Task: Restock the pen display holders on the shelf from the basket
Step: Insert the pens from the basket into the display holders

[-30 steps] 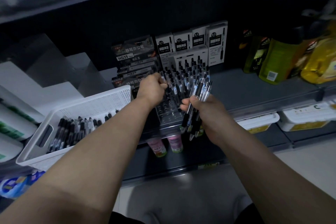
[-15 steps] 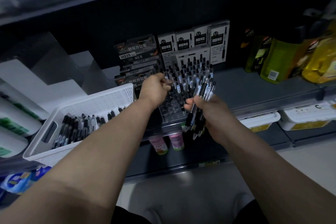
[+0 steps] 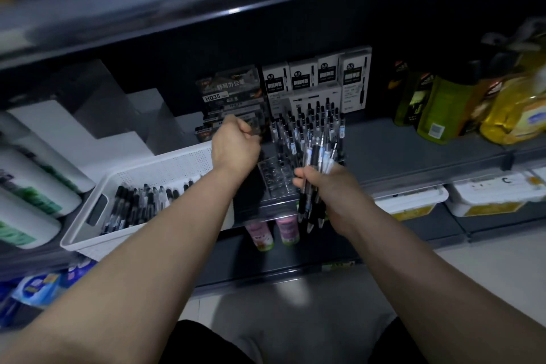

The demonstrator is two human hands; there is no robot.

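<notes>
Fingers of right hand wrapped round pen bundle, tips down, presumably as ready stock, just right of display holder. Basket, left of holder: loose pens lying flat. Holder: front holes bare, rear rows filled. Left hand, curled just left of holder; contents indiscernible.

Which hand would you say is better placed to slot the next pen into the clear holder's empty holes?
Left. The right hand grips the bundle of pens, so it is occupied. The left hand, curled with no pen visible, sits beside the clear holder and could probably seat one.
</notes>
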